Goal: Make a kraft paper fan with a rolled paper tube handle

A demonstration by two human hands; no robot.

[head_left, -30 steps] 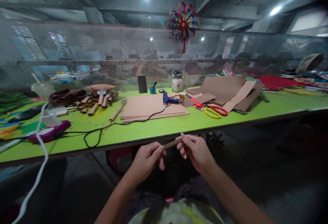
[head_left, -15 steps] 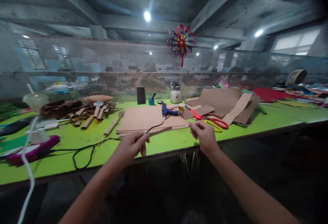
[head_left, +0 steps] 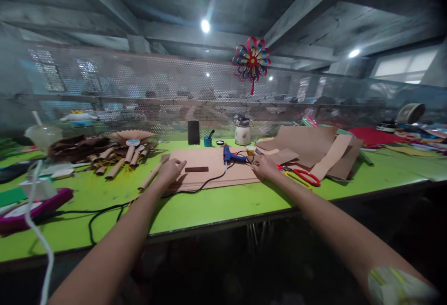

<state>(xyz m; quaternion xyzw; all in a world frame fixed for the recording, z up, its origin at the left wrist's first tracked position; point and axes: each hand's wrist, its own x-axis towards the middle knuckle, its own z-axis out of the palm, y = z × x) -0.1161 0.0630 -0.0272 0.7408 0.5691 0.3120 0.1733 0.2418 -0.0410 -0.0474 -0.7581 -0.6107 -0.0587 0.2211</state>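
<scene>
My left hand (head_left: 172, 172) rests over the left edge of a stack of brown cardboard sheets (head_left: 199, 158), fingers stretched forward and apart. A short dark-brown strip (head_left: 196, 169) lies on the stack just right of those fingertips. At the stack's right edge, my right hand (head_left: 264, 167) has its fingers curled together and pointing down; whatever is between them is hidden. Left of it lies a blue glue gun (head_left: 232, 156) on the sheets, its black cord running left. Red and yellow-handled scissors (head_left: 302, 177) lie partly behind the right hand.
Rolled paper pieces (head_left: 115, 169) and a paper fan (head_left: 132, 136) lie left, near a purple power strip (head_left: 38, 209). A jar (head_left: 242, 132), a blue pot (head_left: 208, 141) and a dark box (head_left: 193, 132) stand behind. Cut brown paper (head_left: 307, 144) is piled right.
Both hands have moved forward from the table's front edge to the cardboard stack. The brown strip, earlier between my hands at the left fingers, now lies on the stack, released.
</scene>
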